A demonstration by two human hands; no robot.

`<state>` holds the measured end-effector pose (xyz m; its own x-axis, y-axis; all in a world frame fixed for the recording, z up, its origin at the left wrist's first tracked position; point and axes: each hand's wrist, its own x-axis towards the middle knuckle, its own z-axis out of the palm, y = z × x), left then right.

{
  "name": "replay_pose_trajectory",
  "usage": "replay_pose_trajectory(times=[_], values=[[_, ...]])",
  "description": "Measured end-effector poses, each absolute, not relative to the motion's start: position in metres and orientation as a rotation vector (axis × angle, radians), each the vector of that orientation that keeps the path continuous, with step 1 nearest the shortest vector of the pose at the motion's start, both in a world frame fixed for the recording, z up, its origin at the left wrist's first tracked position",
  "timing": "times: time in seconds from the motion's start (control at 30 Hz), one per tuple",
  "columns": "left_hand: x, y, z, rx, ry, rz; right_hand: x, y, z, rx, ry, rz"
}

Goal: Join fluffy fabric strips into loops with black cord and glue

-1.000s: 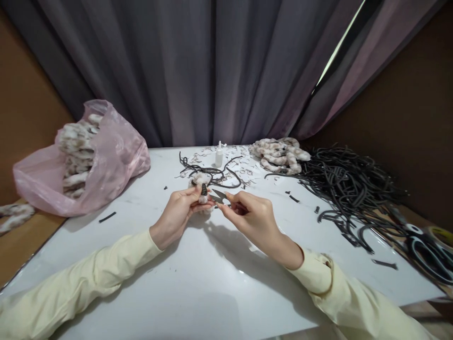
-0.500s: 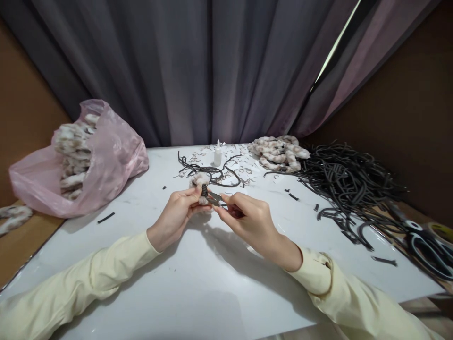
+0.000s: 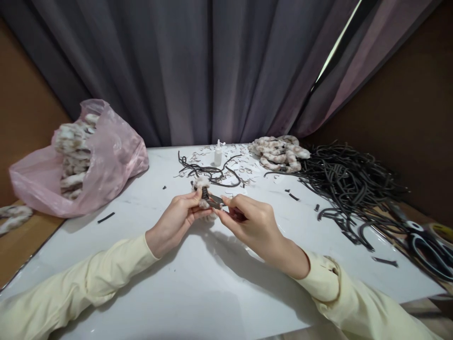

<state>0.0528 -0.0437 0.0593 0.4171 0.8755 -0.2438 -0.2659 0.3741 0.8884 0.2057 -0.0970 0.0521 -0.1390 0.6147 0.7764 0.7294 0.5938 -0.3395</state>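
Note:
A small fluffy white-brown fur piece point(image 3: 202, 182) is pinched in my left hand point(image 3: 179, 215), over the middle of the white table. Dark cord point(image 3: 205, 193) is wrapped around the fur in tight coils beside my left thumb. Flat dark ends point(image 3: 215, 200) stick out of the coils to the right. My right hand point(image 3: 253, 224) is closed, with thumb and index finger pinching the tips of these dark ends. The fingertips of both hands are close together, and the lower part of the fur is partly hidden by my left fingers.
A pink bag point(image 3: 120, 165) with furry pieces stands left. Behind my hands are loose black cords point(image 3: 231, 175) and a small bottle point(image 3: 218, 155). Furry loops point(image 3: 279, 152), a black cord pile point(image 3: 350, 179) and scissors point(image 3: 430, 252) lie right.
My right hand has shifted slightly right and down. The dark ends between my hands look a little more spread apart, and the fur piece has moved slightly down.

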Motion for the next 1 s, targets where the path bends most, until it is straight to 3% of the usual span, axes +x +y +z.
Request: replay_pose_trajectory(times=[1.0], values=[[0.059,-0.052,0.052,0.998,0.844,1.074,0.188,-0.094,0.043,-1.121,-1.756,-0.287]])
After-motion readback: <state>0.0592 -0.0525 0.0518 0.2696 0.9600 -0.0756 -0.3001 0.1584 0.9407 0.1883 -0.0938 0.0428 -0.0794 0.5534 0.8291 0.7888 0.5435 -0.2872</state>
